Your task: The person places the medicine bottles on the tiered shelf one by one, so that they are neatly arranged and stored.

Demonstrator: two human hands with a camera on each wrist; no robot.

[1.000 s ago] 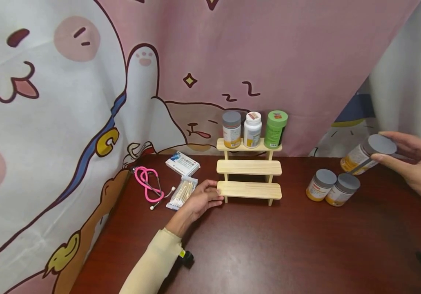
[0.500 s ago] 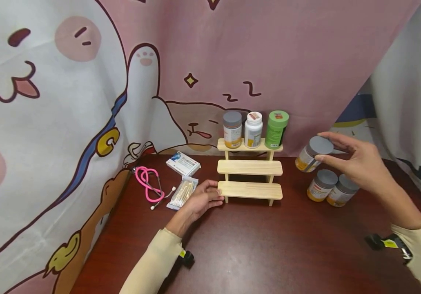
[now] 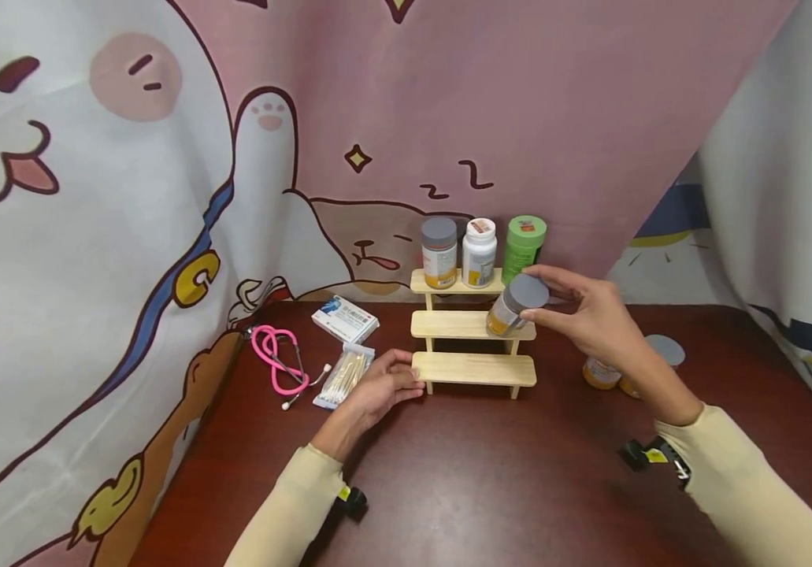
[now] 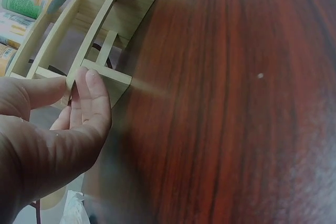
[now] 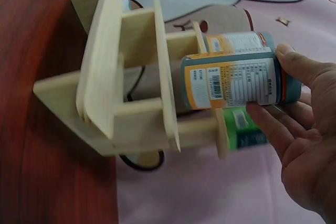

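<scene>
A three-step wooden display rack (image 3: 472, 368) stands on the dark red table. My left hand (image 3: 383, 389) pinches the left end of its lowest step between thumb and fingers, as the left wrist view confirms. By its grey lid, my right hand (image 3: 593, 319) holds a pill jar (image 3: 506, 315) with a white and orange label. The jar is tilted, its base close over the right end of the middle step. Along the top step stand a grey-lidded jar (image 3: 439, 256), a white bottle (image 3: 480, 256) and a green bottle (image 3: 521, 250), partly covered by the right hand.
Left of the rack lie a medicine box (image 3: 346, 318), a pack of cotton swabs (image 3: 346, 376) and a pink stethoscope (image 3: 277, 364). Two more grey-lidded jars (image 3: 666, 350) stand at the right, partly behind the right forearm. A cartoon-print curtain (image 3: 554, 118) closes off the back.
My right hand has carried the jar leftward from the far right, past the two standing jars, to the middle step. The left hand has kept its grip on the rack.
</scene>
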